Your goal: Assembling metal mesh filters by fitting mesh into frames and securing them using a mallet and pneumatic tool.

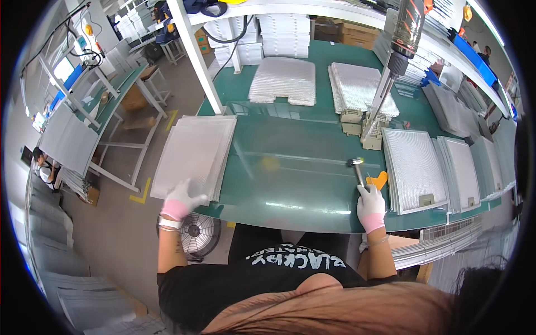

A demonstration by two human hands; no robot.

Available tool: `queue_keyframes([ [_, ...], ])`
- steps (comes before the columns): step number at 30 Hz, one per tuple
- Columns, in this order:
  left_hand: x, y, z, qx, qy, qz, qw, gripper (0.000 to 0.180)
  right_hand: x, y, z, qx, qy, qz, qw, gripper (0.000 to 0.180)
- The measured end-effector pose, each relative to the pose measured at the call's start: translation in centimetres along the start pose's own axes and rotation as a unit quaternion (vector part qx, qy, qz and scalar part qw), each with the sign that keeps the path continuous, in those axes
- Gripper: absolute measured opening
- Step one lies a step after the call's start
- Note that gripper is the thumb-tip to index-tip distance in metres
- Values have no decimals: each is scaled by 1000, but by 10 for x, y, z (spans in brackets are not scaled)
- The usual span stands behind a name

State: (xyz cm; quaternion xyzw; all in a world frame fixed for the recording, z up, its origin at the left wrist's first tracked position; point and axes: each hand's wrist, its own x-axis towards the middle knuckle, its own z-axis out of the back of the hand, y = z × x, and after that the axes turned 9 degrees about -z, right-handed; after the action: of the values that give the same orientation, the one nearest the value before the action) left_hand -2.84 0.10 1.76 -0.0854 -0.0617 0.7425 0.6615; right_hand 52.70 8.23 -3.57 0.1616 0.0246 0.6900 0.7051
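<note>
My left hand (182, 201), in a white glove with a pink cuff, lies at the near left corner of a stack of pale flat panels (195, 152). Its thumb stands apart from the fingers and it grips nothing that I can see. In my gloved right hand (371, 207) is a small hammer (359, 172), closed around the handle, its metal head pointing away from me just above the green table (290, 190). An orange-yellow plastic piece (378, 180) lies right beside that hand. To its right lean mesh filter panels (416, 167) with small metal tabs.
A powered driver (408, 30) hangs over the right side. Below it stand small metal brackets (371, 138). More panel stacks (283, 81) (360, 88) lie at the back. A white post (195, 56) rises at the left; a fan (196, 234) stands below the table edge.
</note>
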Motion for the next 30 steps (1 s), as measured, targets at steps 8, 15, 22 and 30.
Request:
queue_keyframes([
  [8, -49, -54, 97, -415, -181, -19, 891, 52, -5, 59, 17, 112, -113, 126, 979, 45],
  [15, 15, -201, -13, -135, 36, -276, 951, 81, 47, 137, -9, 186, 9, 174, 967, 57],
  [22, 214, -226, -33, -35, 14, -311, 950, 60, 76, 113, -63, -52, 85, 122, 987, 67],
  [30, 447, -131, -60, 84, -283, -20, 955, 81, 76, 135, -57, -41, 92, 138, 985, 68],
])
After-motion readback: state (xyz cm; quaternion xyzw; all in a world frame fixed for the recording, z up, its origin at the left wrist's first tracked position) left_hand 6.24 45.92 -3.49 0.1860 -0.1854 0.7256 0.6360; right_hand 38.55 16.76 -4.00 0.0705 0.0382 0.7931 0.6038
